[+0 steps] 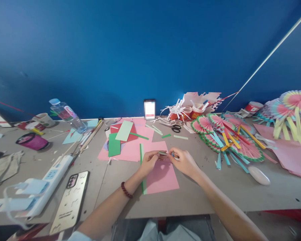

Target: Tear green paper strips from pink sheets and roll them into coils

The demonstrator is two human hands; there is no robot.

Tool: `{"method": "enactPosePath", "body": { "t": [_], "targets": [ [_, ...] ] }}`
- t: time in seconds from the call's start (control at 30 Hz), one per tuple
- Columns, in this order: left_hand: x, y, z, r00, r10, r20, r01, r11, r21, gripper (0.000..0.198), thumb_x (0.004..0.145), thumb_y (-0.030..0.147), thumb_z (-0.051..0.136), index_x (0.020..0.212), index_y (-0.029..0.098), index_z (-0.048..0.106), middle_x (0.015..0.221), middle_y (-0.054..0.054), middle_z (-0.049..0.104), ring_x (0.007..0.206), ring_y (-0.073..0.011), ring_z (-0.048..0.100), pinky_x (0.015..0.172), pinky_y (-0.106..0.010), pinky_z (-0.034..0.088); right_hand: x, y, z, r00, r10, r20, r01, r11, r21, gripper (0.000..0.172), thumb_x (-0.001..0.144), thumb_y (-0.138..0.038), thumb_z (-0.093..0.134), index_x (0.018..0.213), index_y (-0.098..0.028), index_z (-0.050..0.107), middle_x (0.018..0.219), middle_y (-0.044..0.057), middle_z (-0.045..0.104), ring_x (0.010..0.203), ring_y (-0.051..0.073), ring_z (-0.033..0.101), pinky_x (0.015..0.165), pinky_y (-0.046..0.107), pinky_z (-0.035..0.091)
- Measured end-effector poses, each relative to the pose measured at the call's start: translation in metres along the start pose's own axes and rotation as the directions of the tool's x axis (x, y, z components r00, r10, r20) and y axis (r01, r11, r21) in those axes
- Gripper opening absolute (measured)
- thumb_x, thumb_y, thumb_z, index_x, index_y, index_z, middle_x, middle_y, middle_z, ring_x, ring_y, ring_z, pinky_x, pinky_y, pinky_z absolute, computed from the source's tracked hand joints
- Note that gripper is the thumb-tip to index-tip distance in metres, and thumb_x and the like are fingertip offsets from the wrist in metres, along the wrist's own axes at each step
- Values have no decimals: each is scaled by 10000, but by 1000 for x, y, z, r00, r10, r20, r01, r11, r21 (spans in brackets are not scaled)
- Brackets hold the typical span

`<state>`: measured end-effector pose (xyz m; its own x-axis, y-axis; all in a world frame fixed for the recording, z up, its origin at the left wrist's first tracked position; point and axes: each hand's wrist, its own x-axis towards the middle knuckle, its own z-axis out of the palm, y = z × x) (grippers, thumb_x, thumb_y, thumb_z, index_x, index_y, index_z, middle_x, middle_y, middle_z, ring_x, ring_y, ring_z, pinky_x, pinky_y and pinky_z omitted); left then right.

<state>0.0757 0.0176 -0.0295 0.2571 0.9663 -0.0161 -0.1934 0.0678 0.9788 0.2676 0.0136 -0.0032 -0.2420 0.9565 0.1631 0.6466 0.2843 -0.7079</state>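
My left hand (149,162) and my right hand (184,161) meet over a pink paper sheet (162,177) with a green strip along its left edge. Both hands pinch a small folded pale green paper strip (162,153) between their fingertips, one at each end. The fingers of both hands are closed on it. A red bead bracelet (126,190) sits on my left wrist. More pink, red and green paper sheets (126,140) lie just beyond the hands.
Folded paper fans (223,137) with coloured strips lie at the right. Scissors (175,127), paper cups (190,112), a phone (149,109) against the blue wall, a water bottle (66,113), a power strip (48,182) and another phone (70,201) lie on the grey table (215,197).
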Motion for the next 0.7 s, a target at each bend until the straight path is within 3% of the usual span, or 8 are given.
{"method": "enactPosePath", "body": {
  "t": [0.47, 0.7],
  "targets": [
    [-1, 2, 3, 999, -1, 51, 3, 999, -44, 378, 785, 511, 759, 931, 171, 835, 979, -136, 819, 927, -316, 782, 919, -466, 623, 1, -3, -1, 999, 34, 6, -34, 999, -6, 235, 862, -412, 506, 759, -214, 579, 492, -85, 312, 470, 116, 302, 523, 234, 240],
    [0, -1, 6, 1000, -17, 6, 17, 999, 31, 562, 742, 688, 771, 902, 153, 837, 1058, -157, 808, 944, -313, 776, 878, -428, 628, 1, 1, 2, 999, 30, -22, -30, 1000, 6, 221, 858, -405, 531, 748, -222, 585, 489, -88, 311, 458, 113, 323, 514, 227, 238]
  ]
}}
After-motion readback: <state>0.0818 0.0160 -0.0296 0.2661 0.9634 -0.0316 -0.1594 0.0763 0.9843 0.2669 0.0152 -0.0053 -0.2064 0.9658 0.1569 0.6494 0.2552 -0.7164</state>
